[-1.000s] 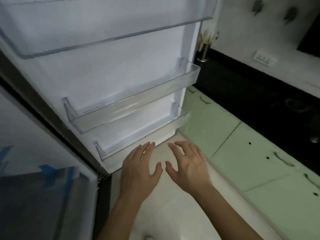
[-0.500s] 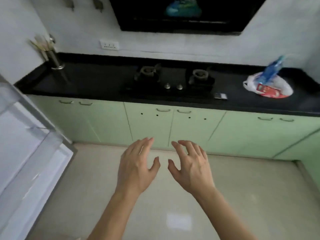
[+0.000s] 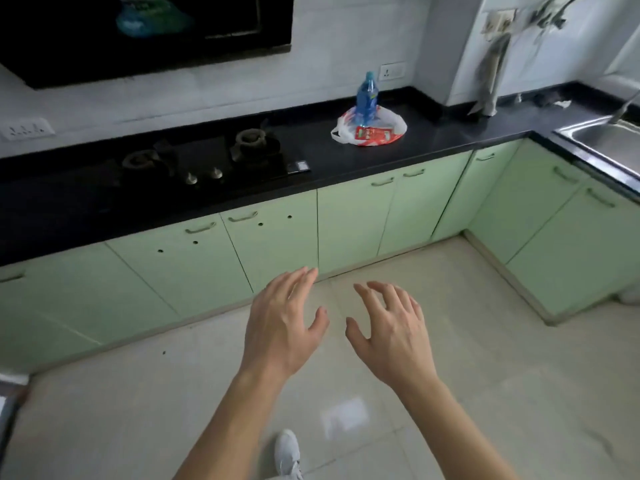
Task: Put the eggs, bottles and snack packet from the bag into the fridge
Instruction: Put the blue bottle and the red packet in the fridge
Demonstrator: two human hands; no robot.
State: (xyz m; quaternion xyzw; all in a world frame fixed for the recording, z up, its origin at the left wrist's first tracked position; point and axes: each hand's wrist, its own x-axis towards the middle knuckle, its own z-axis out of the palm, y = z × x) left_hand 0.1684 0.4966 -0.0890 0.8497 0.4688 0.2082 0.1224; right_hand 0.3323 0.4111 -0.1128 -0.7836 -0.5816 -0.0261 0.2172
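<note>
A black stone table (image 3: 433, 143) runs along the white-tiled back wall and turns the corner at the right, where a steel sink (image 3: 602, 136) is set into it, with a tap (image 3: 623, 105) leaning over the basin. Pale green cabinets (image 3: 349, 223) with small bar handles stand under the whole run. The floor (image 3: 485, 375) is light glossy tile. A dark chimney hood (image 3: 138, 32) hangs on the wall above a two-burner gas hob (image 3: 207, 157) sunk into the table's left half.

The white plastic bag (image 3: 394, 124) sits on the table to the right of the hob, well apart from it and near the back wall. A blue bottle (image 3: 367, 95) stands upright out of its open mouth, and a red snack packet (image 3: 372, 135) lies at its front edge. What else the bag holds cannot be made out.

A wall socket (image 3: 392, 71) is just behind the bottle, and a switch panel (image 3: 26, 128) is at the far left. A small dark flat object (image 3: 299, 165) lies at the hob's right front corner. Something grey hangs on the wall near the corner, too blurred to name.

The left hand (image 3: 282, 327) and right hand (image 3: 394, 336) hover side by side over the floor, palms down, fingers spread and loose, holding nothing. Their thumbs are near each other but apart. Both are well short of the table, and the cabinet fronts and a stretch of floor lie between them and the bag. A white shoe (image 3: 287, 452) shows below the forearms.
</note>
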